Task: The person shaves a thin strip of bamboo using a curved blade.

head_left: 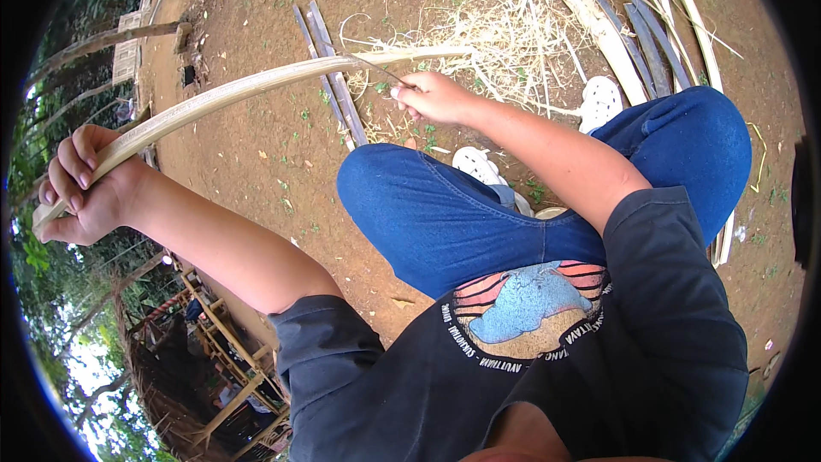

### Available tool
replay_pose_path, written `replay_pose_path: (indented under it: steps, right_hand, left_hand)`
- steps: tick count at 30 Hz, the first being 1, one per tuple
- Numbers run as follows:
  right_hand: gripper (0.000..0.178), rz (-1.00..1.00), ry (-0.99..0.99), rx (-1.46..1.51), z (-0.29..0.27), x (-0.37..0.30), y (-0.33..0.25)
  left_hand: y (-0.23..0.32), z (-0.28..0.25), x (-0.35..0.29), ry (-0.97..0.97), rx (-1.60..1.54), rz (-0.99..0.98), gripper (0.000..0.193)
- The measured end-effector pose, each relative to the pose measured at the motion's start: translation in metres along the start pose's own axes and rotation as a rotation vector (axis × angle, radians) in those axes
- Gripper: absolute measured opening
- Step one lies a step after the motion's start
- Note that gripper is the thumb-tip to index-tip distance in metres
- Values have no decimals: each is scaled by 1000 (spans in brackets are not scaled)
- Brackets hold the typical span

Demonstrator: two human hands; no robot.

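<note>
A long pale strip, probably split bamboo (231,91), runs from the far left toward the upper middle, raised above the ground. Around its near left end are wrapped the fingers of my left hand (98,184). My right hand (438,99) is closed on a knife (385,72); its handle is hidden in the fist. The thin dark blade reaches up and left, meeting the strip or lying just over it at the far part. Past the right hand, the strip's other end points over a heap of pale curly shavings (513,34).
Dark narrow slats (335,85) lie on the brown dirt beneath the strip. More long strips, pale (603,34) and dark (654,43), lie at the upper right. My bent knees in jeans (428,205) and white clogs (601,103) are close by. A thatched wooden shelter (214,359) stands lower left.
</note>
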State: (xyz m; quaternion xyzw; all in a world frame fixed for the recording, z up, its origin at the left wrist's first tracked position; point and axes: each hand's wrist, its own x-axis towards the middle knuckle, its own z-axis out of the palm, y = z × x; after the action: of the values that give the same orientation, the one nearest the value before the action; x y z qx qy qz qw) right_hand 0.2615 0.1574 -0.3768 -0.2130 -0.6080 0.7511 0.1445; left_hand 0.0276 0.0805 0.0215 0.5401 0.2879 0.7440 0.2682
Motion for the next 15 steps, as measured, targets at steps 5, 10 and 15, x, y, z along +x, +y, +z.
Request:
replay_pose_path:
  steps: [5,10,15]
  right_hand:
    - [39,147,-104,100,-5,7,-9]
    - [46,193,-80,-19,-5,9,-42]
    - [54,195,110,-323,2,10,-50]
  left_hand:
    - [-4,5,-5,7,2,14,44]
    - [-7,12,-6,4,11,21,43]
    - [-8,13,-4,-9,26,25,43]
